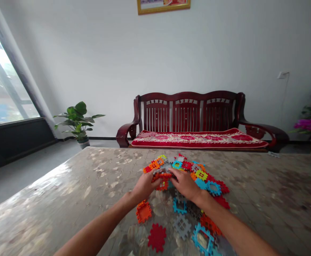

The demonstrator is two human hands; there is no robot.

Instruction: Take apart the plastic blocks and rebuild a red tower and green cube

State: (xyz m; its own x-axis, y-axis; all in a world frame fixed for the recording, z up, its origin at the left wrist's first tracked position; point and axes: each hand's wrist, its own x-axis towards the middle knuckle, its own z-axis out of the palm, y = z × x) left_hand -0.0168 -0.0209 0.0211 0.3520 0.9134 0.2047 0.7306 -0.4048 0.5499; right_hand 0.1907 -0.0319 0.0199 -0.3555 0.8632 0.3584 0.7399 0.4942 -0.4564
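Note:
My left hand point(145, 184) and my right hand point(185, 183) meet over the pile, fingers closed from both sides on interlocking plastic tiles. An orange tile point(165, 175) shows between the thumbs; how it joins the grey tile point(167, 166) behind it is hard to make out. Just below the left fingers is an orange window tile point(161, 185). Close to the right hand lie a yellow-green window tile point(201, 174) and a blue frame tile point(214, 188). Fingertips are partly hidden behind the tiles.
Loose tiles lie nearer me: an orange one point(144, 212), a red one point(156, 237), a grey window tile point(182, 226) and a blue frame point(202, 239). A patterned cover spreads over the table point(91, 202). Beyond stand a wooden bench point(187, 117) and a potted plant point(79, 121).

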